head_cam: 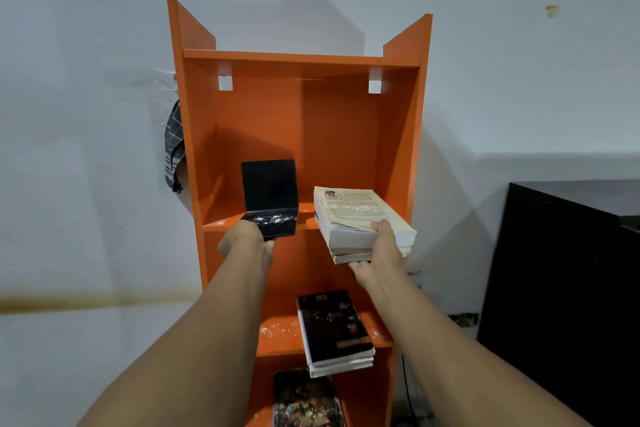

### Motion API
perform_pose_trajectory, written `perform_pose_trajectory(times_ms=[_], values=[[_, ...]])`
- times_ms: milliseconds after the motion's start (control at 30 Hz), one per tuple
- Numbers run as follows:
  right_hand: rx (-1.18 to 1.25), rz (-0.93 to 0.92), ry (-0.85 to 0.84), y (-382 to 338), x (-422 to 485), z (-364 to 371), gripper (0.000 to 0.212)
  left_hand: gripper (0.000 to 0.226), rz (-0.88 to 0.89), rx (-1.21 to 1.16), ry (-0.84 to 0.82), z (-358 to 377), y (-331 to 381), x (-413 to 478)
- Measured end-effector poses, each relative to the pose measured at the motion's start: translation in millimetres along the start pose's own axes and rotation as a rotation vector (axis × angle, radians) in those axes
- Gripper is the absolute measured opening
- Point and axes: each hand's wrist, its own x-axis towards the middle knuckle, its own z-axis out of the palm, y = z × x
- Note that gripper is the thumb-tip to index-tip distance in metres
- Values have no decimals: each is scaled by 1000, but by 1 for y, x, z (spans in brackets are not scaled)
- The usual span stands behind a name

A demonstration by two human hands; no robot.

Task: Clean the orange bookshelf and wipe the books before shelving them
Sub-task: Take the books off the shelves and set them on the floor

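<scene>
Where the orange bookshelf (346, 135) stands against the white wall, we have both hands at the front edge of its upper shelf. Our left hand (247, 241) grips the flat base of a black bookend (270, 194) on the left half of that edge, fingers curled round the base's near lip. The bookend's upright plate stands inside the compartment, and white dust lies scattered on its base.

Our right hand (377, 260) holds a stack of pale paperbacks (356, 218) at the right front corner of the same shelf, thumb pressed on the top cover and fingers clamped underneath. The far end of the stack reaches over the shelf, and the near end juts out past the edge.

In the compartment below, a stack of dark-covered books (334, 326) lies flat toward the right side, overhanging the front edge, with white specks (273, 329) on the board just to its left. In the lowest compartment we see a book with a mottled cover (304, 402) lying flat.

A checked cloth (174, 146) hangs outside the left side panel, and a black cabinet (561, 288) stands to the right, well apart.
</scene>
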Motion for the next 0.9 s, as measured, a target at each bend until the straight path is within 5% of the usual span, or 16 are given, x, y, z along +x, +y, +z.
perform_pose_trajectory(times_ms=[433, 900], values=[[-49, 43, -25, -23, -123, -77, 54, 40, -1, -67, 155, -101, -33, -132], [-69, 71, 182, 74, -207, -153, 47, 31, -119, 50, 188, -228, -35, -108]])
